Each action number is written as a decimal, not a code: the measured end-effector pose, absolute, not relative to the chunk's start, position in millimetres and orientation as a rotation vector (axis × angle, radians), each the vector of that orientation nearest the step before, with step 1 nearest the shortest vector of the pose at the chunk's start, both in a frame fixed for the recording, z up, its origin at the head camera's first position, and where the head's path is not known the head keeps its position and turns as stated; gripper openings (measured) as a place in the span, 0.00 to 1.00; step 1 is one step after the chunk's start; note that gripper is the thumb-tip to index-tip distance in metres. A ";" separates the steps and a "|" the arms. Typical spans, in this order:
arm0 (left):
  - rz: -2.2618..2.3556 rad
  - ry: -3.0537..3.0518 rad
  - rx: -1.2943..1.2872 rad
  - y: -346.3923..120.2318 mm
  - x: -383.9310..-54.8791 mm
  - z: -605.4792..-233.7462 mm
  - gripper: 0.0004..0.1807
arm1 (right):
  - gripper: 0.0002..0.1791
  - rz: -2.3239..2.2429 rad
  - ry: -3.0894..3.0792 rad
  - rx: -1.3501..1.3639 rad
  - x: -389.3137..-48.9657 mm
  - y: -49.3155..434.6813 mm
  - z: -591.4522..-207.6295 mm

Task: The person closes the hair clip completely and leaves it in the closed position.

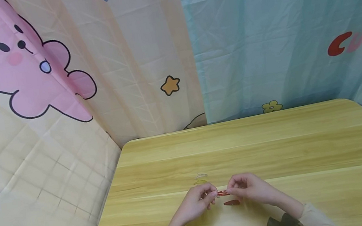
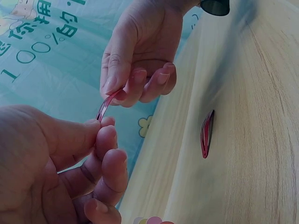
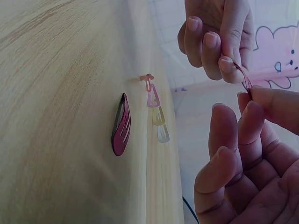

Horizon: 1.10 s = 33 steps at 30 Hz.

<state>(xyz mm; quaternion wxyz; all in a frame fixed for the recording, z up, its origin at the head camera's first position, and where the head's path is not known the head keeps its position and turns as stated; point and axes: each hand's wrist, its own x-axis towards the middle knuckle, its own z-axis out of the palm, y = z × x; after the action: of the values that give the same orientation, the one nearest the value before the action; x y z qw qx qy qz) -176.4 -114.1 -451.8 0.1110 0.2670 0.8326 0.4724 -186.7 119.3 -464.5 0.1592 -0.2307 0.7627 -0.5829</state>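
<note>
A slim red snap hair clip (image 1: 223, 192) (image 2: 105, 108) (image 3: 245, 79) is held in the air between both hands. My left hand (image 1: 199, 200) pinches one end of it between thumb and fingertip. The opposite end sits in the pinch of my right hand (image 1: 251, 189). Under the hands, a second dark red snap hair clip (image 1: 232, 202) (image 2: 206, 135) (image 3: 123, 128) lies on the wooden table, touched by neither hand. The fingertips cover both ends of the held clip.
Farther off on the table, in the right wrist view, an orange clip (image 3: 148, 80), a pink clip (image 3: 153, 97), a yellow clip (image 3: 159, 115) and a whitish clip (image 3: 162, 133) lie in a row. Printed curtains (image 1: 142, 55) hang behind the table (image 1: 279, 144) and to its left.
</note>
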 end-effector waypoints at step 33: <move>1.294 2.577 0.684 -117.1 -177.3 -455.7 0.09 | 0.06 -1.606 2.218 -0.669 -192.5 124.2 -474.9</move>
<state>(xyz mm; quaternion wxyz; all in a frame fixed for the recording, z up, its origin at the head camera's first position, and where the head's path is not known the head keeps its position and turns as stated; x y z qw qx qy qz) -177.3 -117.1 -455.7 0.0889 0.2299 0.8660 0.4350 -192.5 124.2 -474.9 0.1607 -0.2343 0.7766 -0.5623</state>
